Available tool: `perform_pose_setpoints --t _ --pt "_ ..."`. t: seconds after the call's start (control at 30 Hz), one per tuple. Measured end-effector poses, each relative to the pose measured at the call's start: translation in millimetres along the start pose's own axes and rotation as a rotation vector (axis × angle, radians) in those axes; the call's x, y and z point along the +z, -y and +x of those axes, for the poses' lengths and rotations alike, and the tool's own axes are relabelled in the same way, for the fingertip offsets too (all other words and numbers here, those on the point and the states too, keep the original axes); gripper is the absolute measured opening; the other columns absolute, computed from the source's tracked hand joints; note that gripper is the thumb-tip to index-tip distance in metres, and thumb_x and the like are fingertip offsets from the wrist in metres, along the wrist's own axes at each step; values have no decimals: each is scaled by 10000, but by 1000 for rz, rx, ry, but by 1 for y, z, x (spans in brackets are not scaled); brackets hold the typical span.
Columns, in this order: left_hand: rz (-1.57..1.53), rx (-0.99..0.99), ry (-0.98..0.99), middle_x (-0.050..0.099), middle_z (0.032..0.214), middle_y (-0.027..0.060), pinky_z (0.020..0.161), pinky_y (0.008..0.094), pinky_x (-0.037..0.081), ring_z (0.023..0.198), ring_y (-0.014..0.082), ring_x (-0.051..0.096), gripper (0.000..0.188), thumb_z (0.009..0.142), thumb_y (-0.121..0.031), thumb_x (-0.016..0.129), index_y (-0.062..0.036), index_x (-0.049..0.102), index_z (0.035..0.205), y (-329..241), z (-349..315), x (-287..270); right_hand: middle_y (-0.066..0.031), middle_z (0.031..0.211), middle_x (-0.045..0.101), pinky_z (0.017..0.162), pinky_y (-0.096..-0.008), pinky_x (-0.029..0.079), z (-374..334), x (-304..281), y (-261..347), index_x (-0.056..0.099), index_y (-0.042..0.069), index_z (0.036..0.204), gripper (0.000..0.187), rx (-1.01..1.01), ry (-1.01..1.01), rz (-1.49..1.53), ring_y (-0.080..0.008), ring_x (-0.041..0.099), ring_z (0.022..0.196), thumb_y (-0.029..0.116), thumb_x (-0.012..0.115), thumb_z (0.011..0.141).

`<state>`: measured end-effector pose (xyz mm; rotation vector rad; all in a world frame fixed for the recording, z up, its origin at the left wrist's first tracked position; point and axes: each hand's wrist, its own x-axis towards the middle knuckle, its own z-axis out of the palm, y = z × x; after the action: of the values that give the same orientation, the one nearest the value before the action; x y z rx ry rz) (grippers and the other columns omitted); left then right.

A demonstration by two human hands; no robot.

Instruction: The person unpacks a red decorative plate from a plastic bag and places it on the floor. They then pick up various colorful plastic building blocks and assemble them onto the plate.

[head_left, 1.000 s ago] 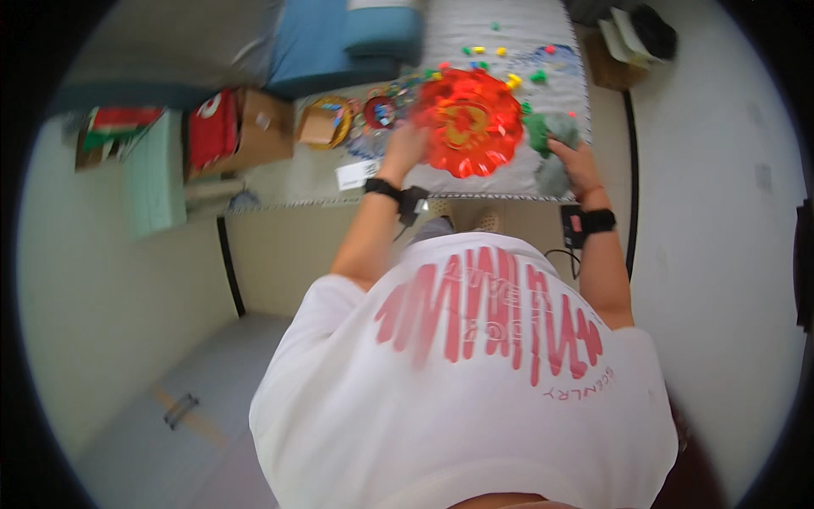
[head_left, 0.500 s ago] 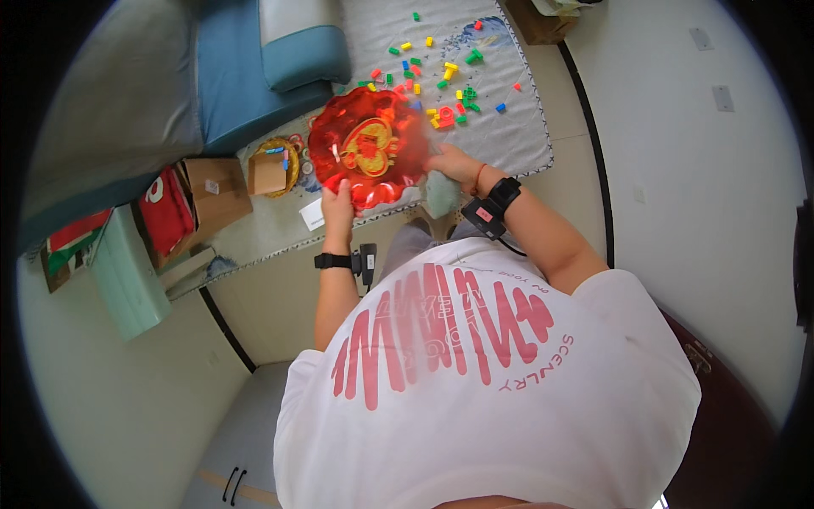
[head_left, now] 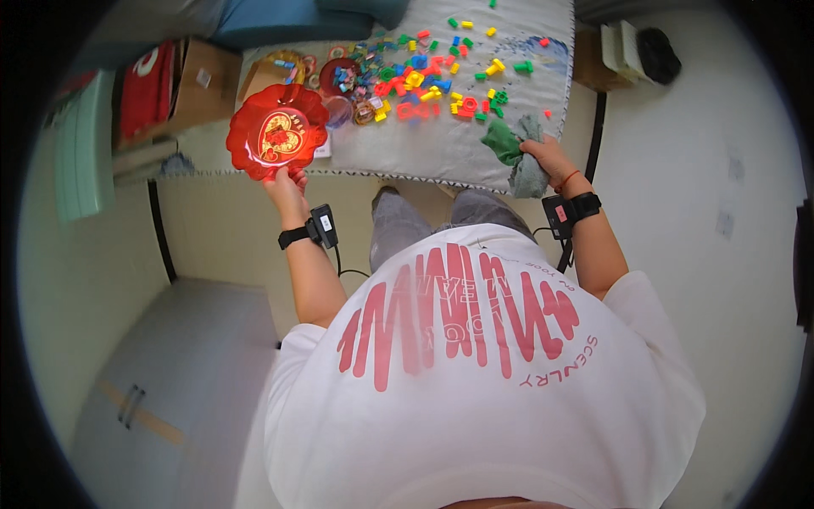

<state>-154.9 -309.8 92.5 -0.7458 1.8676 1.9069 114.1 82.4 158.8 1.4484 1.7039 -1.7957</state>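
In my left hand (head_left: 288, 188) is a red scalloped plate (head_left: 246, 134) with a gold heart-like design in its middle, gripped by its near edge. It is raised over the left part of the table's front edge. My right hand (head_left: 551, 159) is closed around a crumpled grey-green cloth (head_left: 527, 178), part of which is a brighter green, at the front right of the table. Beyond the hands, many colourful plastic building pieces (head_left: 466, 106) lie scattered over the patterned tablecloth (head_left: 407, 161).
A small dark red bowl (head_left: 326, 72) holding little items stands at the back left, near a clear round container (head_left: 338, 111). Left of the table are a cardboard box (head_left: 203, 89) and a pale green panel (head_left: 85, 153). A blue sofa (head_left: 280, 25) borders the far side.
My hands have moved apart. The plate has gone left with my left hand; my right hand has left it and moved right with the cloth. More of the toy pieces now shows.
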Motion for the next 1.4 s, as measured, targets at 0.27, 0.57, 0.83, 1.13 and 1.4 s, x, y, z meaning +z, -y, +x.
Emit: perform_pose_setpoints --t 0.27,0.57,0.83,1.13,1.4 --pt "-192 -114 -153 553 719 51 463 237 436 557 131 543 207 864 -94 472 -81 432 1066 117 -129 -20 -90 856 618 689 -314 470 96 27 -21 597 -14 1015 373 -70 417 -676 -188 585 757 251 582 752" --pt "-251 -261 -403 533 784 37 513 234 417 621 125 514 188 868 -113 495 -99 425 1041 150 -222 -13 -225 957 630 811 -433 475 171 175 -64 539 40 1156 502 -559 478 -967 -356 613 907 322 598 746" --pt "-286 -310 -429 515 735 30 529 224 418 616 116 504 147 874 -108 493 -91 437 1010 163 -234 -27 -253 1217 509 962 -407 409 174 263 -70 435 23 1294 772 -705 394 -808 -365 475 1162 415 716 691" --pt "-155 -282 -89 553 745 37 486 210 433 587 111 535 213 888 -125 496 -75 447 1089 181 -189 -59 -206 1073 616 918 -384 441 53 7 -79 582 -15 1125 372 -319 419 -1074 -324 579 1025 215 554 833" --pt "-115 -242 20 572 759 41 467 215 428 566 101 535 232 887 -134 483 -48 452 1100 192 -166 -58 -62 764 615 564 -269 506 -7 -130 -77 640 26 952 220 349 286 -1237 -140 589 627 203 550 857"
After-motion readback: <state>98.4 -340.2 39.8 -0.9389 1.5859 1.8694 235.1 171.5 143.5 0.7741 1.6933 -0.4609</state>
